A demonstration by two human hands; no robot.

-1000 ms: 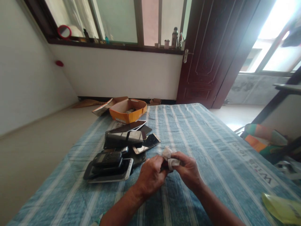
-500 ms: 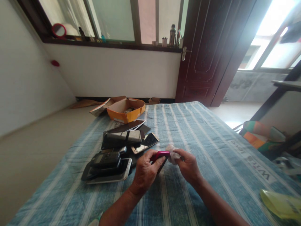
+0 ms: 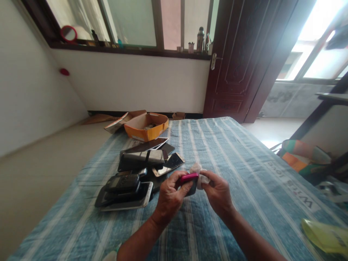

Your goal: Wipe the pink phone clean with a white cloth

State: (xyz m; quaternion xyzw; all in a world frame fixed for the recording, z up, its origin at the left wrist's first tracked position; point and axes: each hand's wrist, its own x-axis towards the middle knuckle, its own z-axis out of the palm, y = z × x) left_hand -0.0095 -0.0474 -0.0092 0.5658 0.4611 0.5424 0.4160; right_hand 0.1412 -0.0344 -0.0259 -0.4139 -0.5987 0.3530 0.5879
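My left hand [image 3: 170,197] is closed around a small pink phone [image 3: 189,178], held on edge above the blue striped cloth [image 3: 239,174]. My right hand [image 3: 219,194] pinches a crumpled white wipe [image 3: 198,174] against the phone's right end. Both hands hover over the middle of the table. To their left lies a pile of phones [image 3: 137,174], black, grey and gold, stacked and overlapping.
An orange cardboard box [image 3: 146,127] stands at the table's far left corner. A yellow-green packet [image 3: 324,237] lies at the right edge. A dark wooden door [image 3: 244,61] stands behind. Coloured bags [image 3: 301,156] sit off the right side.
The pink phone, hidden under the wipe a second ago, now shows on edge in my left hand. The wipe has slid toward its right end.
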